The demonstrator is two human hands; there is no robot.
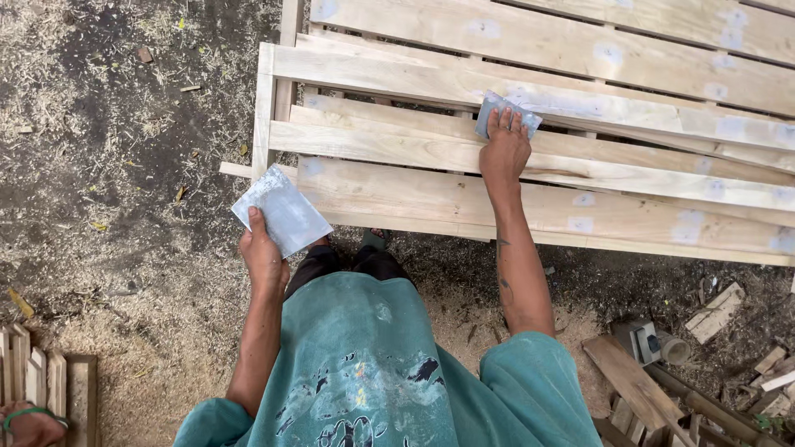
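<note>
My left hand (pixel 263 258) holds a flat grey rectangular plate (pixel 281 212) smeared with pale filler, thumb on top, just in front of the near edge of a slatted wooden panel (pixel 431 194). My right hand (pixel 504 149) reaches forward and presses a small grey scraper (pixel 502 108) flat against one of the middle slats. The pale wooden slats carry several whitish filler patches (pixel 580 224). My teal shirt fills the bottom of the view.
Sawdust and dark dirt cover the ground to the left. Wood offcuts (pixel 716 311) and a small grey device (pixel 642 339) lie at the lower right. Stacked wooden pieces (pixel 50 381) stand at the lower left.
</note>
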